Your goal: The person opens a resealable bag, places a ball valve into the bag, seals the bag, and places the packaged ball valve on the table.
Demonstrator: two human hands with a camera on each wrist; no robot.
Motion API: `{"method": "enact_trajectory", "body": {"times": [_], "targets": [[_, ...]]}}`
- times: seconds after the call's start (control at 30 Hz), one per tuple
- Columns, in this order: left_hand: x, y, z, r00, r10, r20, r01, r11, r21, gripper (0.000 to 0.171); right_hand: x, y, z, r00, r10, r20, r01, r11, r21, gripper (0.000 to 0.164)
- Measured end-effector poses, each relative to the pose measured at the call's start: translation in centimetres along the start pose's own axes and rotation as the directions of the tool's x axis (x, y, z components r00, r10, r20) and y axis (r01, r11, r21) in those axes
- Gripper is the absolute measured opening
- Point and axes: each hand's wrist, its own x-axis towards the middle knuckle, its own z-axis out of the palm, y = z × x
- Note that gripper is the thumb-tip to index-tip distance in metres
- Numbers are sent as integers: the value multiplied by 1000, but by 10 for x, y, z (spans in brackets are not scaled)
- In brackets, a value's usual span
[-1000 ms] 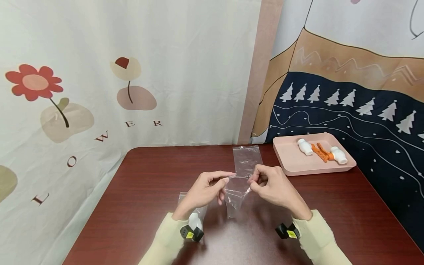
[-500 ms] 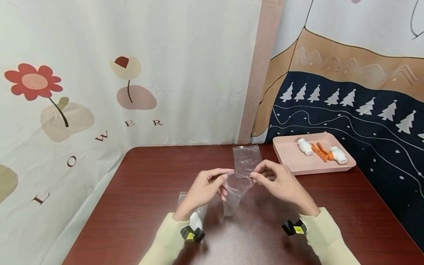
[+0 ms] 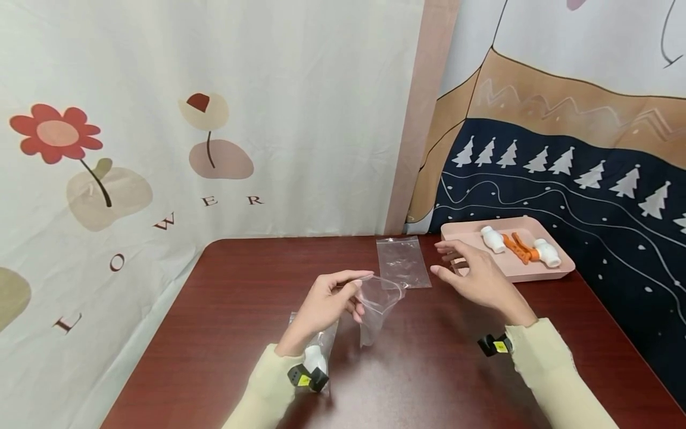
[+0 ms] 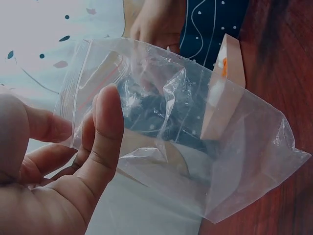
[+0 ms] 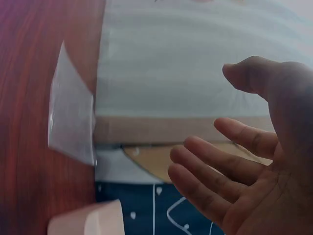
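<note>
My left hand (image 3: 329,304) pinches the top edge of a clear zip-lock bag (image 3: 379,298), whose mouth gapes open over the middle of the table. In the left wrist view the bag (image 4: 195,122) stretches out from between thumb and fingers, with nothing inside. My right hand (image 3: 477,277) is off the bag, fingers spread and holding nothing, near the left front corner of the pink tray (image 3: 471,271). In that tray lie two white ball valves (image 3: 493,239) with orange handles (image 3: 517,249). The right wrist view shows the same bare palm (image 5: 254,191).
A flat zip-lock bag (image 3: 404,262) lies at the table's back edge, left of the tray. Another bag with a white part (image 3: 315,359) inside lies under my left forearm, partly hidden. Printed curtains (image 3: 300,119) hang behind the brown table (image 3: 241,286).
My right hand has let go of the bag's edge and moved right and up toward the tray. The left hand keeps hold of the bag, shifted slightly left.
</note>
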Motion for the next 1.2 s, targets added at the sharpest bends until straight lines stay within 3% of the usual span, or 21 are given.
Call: {"method": "enact_trajectory", "body": {"times": [0.23, 0.9, 1.2], "targets": [[1, -2, -3, 999, 37, 6, -36, 999, -31, 33, 7, 20, -15, 999, 54, 10, -52, 990, -133, 73], [-2, -1, -4, 999, 40, 24, -38, 998, -52, 34, 48, 99, -44, 987, 156, 34, -140, 947, -290, 83], [-2, -3, -4, 998, 48, 32, -47, 998, -51, 34, 68, 127, -53, 950, 297, 98, -256, 919, -301, 90]]}}
